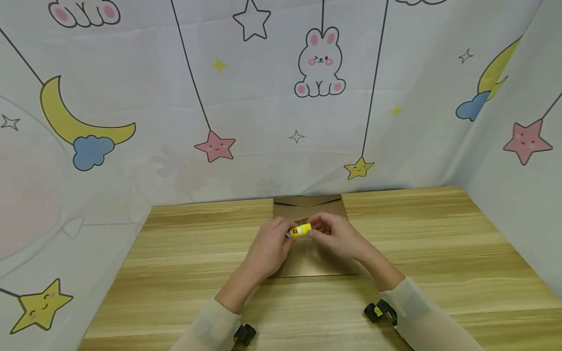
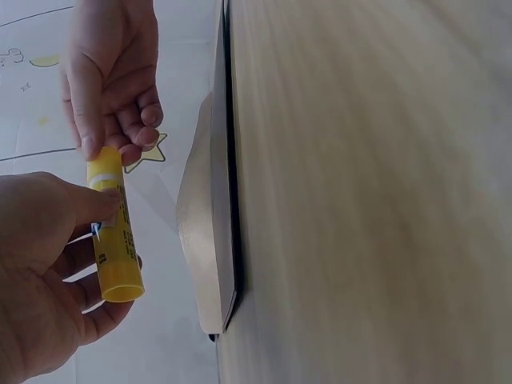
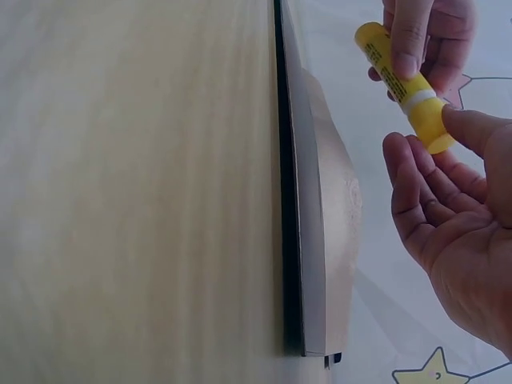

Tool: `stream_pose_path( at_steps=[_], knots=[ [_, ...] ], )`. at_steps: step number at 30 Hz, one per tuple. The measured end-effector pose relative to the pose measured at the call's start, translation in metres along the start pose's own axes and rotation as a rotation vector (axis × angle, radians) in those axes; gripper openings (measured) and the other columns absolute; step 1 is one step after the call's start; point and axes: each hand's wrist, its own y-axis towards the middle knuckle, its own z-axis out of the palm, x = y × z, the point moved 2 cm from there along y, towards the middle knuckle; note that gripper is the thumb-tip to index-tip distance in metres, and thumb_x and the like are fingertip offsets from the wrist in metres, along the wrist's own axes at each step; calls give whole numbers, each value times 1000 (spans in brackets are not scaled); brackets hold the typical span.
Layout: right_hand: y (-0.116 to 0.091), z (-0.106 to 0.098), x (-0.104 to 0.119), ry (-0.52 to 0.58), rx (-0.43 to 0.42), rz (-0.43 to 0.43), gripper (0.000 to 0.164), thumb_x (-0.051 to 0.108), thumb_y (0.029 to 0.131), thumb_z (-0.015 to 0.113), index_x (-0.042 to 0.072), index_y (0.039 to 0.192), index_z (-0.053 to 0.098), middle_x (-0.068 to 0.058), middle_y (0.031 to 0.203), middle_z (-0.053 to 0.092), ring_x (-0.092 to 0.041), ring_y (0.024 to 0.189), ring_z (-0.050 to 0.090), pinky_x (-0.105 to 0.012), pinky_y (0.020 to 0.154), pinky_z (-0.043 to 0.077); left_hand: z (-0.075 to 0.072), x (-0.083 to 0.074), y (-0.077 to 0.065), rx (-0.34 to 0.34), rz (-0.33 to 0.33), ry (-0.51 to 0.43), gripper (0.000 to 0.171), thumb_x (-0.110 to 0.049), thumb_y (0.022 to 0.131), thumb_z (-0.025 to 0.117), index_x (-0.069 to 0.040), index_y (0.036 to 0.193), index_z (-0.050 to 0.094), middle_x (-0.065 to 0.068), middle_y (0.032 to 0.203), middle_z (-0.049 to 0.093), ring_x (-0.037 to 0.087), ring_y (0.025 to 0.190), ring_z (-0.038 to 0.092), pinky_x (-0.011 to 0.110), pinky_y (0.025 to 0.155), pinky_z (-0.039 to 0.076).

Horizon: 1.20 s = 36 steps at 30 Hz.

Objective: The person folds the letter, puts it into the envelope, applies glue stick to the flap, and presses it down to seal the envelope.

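Observation:
A yellow glue stick (image 1: pixel 302 230) with a white band is held level above a brown paper envelope (image 1: pixel 320 267). My left hand (image 1: pixel 270 246) grips the glue stick's body between thumb and fingers. At the cap end, my right hand (image 1: pixel 338 238) pinches the yellow cap (image 3: pixel 430 124) with thumb and fingertips. The cap sits on the stick in both wrist views. Under the hands, the envelope lies on the table, its flap side at the far edge and part of it hidden by the hands.
The wood-grain table (image 1: pixel 184 273) extends to both sides of the envelope. Behind it hangs a white cloth (image 1: pixel 263 97) printed with stars, moons and a rabbit. Each wrist wears a small black camera (image 1: pixel 373 312) near the sleeve.

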Motion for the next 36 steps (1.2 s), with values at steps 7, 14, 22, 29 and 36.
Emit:
stream_pose_path(
  at_steps=[7, 14, 22, 29, 36],
  knots=[
    [1, 1, -3, 0, 9, 51, 23, 23, 107, 69, 4, 119, 70, -12, 101, 72, -22, 85, 68, -29, 73, 57, -1, -1, 0, 9, 5, -1, 26, -9, 94, 83, -5, 118, 74, 3, 109, 70, 22, 98, 62, 41, 90, 54],
    [0, 0, -2, 0, 13, -17, 48, 12, 99, 78, 2, 142, 59, -6, 114, 70, -19, 94, 71, -31, 82, 60, -2, -1, 0, -2, 0, 10, 26, -9, 94, 83, -5, 118, 73, 4, 108, 69, 23, 96, 62, 42, 89, 54],
    [1, 2, -3, -9, 25, -27, 20, 14, 104, 71, 7, 123, 68, -6, 106, 72, -20, 90, 69, -28, 74, 58, -2, -2, 0, 5, 6, -1, 24, -10, 95, 82, -5, 117, 74, 3, 106, 69, 22, 94, 61, 40, 87, 53],
    [0, 2, -5, -10, 58, 17, 19, 20, 108, 67, 4, 117, 68, -13, 96, 72, -27, 79, 68, -29, 67, 56, 0, -3, 0, 12, 13, 0, 24, -10, 95, 82, -6, 118, 74, 1, 106, 68, 20, 93, 61, 38, 85, 53],
    [1, 2, -3, -6, 43, 0, 38, 20, 103, 74, 5, 135, 62, -8, 105, 72, -25, 82, 70, -31, 72, 58, -2, -4, 0, 26, 4, 1, 26, -10, 96, 81, -5, 120, 73, 3, 108, 69, 21, 95, 61, 38, 87, 54]
  ],
)
